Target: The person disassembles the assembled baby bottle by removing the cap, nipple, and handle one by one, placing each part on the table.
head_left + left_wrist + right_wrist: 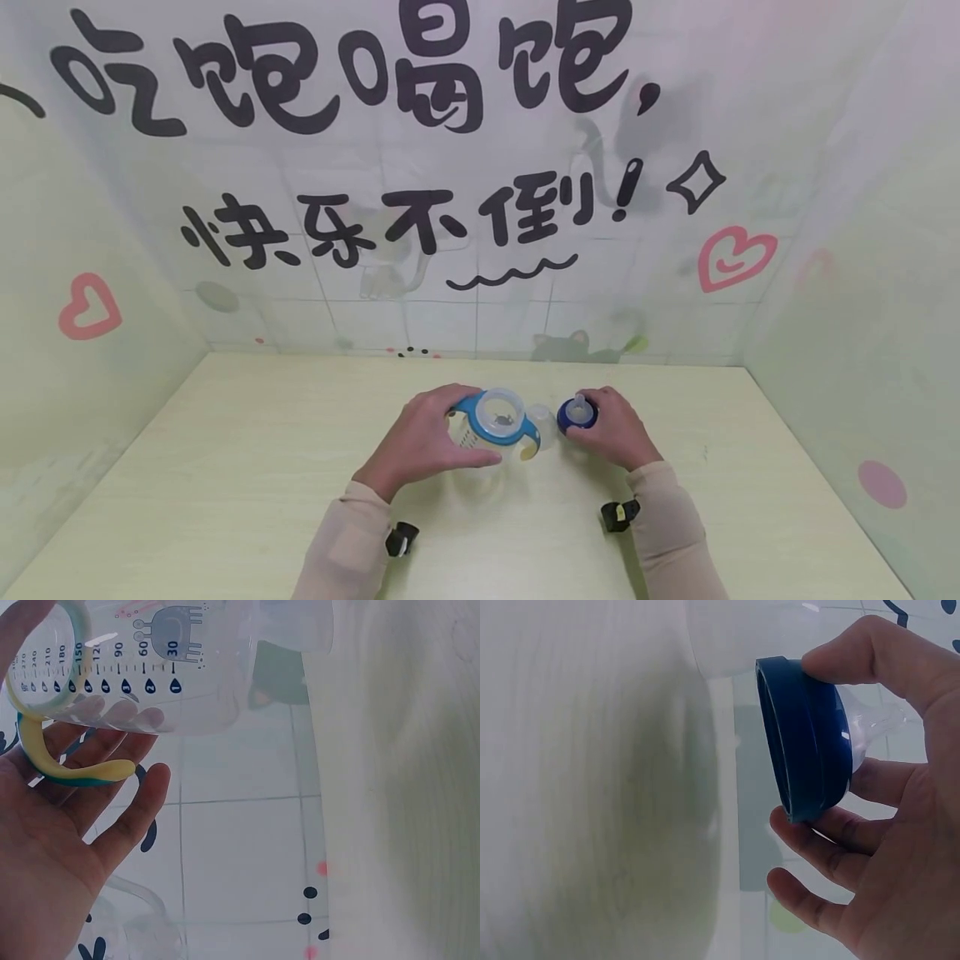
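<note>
My left hand (pixel 427 442) grips a clear baby bottle (pixel 202 690) around its side, thumb and fingers on opposite sides. The bottle has blue measuring marks, a printed animal and an uncovered mouth. Around its neck sits a blue ring with two curved handles (pixel 82 772), yellow on the inner side. To the right, my right hand (pixel 618 429) pinches a dark blue screw collar (pixel 802 742) between thumb and fingers. A clear teat (pixel 870 727) sticks out of the collar, pointing up in the head view. Ring and collar are apart.
A small translucent cap (pixel 543 427) stands between the two hands on the pale wood-grain table (pixel 225 500). Behind is a white printed backdrop (pixel 420 325) with black lettering, and matching panels rise at both sides. Each wrist carries a black camera mount (pixel 402 540).
</note>
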{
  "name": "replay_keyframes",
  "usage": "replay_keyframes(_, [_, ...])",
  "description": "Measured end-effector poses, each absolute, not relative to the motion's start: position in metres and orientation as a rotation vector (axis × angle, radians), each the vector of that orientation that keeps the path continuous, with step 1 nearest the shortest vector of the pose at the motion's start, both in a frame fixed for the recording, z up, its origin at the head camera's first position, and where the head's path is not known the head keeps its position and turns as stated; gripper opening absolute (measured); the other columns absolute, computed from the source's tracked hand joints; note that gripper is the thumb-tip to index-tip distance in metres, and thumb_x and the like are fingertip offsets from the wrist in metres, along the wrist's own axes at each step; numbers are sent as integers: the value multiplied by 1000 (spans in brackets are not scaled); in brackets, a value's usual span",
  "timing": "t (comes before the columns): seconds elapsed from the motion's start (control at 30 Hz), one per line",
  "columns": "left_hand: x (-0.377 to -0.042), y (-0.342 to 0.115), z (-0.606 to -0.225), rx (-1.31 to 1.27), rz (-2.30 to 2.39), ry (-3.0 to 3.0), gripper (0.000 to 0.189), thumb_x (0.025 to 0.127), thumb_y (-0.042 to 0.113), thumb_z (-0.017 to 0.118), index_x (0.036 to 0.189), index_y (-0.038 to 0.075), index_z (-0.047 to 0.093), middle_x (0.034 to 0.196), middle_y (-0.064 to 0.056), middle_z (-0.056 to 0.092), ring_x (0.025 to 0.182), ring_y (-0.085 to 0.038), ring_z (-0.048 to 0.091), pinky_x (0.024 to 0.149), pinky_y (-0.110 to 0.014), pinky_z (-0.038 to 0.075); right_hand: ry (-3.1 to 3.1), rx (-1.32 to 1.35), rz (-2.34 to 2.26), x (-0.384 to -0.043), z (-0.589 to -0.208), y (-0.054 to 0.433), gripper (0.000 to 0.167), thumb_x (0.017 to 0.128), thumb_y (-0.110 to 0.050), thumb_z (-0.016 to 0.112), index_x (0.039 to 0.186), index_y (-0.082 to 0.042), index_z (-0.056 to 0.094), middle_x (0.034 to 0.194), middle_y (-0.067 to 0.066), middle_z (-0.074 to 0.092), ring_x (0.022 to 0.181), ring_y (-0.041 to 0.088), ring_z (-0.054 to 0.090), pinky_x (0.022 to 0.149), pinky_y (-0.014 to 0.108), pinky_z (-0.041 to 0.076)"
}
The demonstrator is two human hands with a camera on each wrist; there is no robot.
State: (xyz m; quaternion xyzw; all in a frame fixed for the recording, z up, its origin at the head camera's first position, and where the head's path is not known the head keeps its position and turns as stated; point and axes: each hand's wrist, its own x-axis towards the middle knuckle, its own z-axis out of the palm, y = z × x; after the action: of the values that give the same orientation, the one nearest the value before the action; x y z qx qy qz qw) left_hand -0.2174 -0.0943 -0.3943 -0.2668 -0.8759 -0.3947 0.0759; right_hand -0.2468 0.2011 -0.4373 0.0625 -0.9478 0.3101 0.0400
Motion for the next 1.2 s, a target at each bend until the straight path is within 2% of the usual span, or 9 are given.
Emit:
replay_keyframes(0.1, [-217,-94,-393,-799,-1180,-2627,74,65,52,89,124,15,66,117,8,68,103,-11,62,88,-38,53,-2916,188,956,-247,-438,201,59,75,-18,79,125,6,61,113,21,61,103,36,60,90,53,51])
replay_keyframes(0.3, [-218,-94,-393,-797,-1188,-2636,74,65,52,89,125,16,66,116,9,68,101,-9,61,83,-34,53,-2952,181,938,-248,-442,203,61,74,-18,79,127,7,60,115,21,60,105,36,59,92,54,51])
replay_keyframes(0.73, [-218,-95,-393,-801,-1202,-2633,73,65,51,89,124,15,66,117,0,69,101,-11,62,85,-37,53,-2992,197,945,-251,-449,206,59,72,-17,80,122,7,62,110,18,61,101,33,60,92,52,51])
replay_keyframes(1.2, [-218,-95,-393,-804,-1216,-2623,73,65,51,90,124,15,66,116,2,69,101,-11,62,86,-37,53,-3013,212,1009,-250,-451,207,57,72,-15,82,121,7,63,109,19,63,101,32,60,93,52,50])
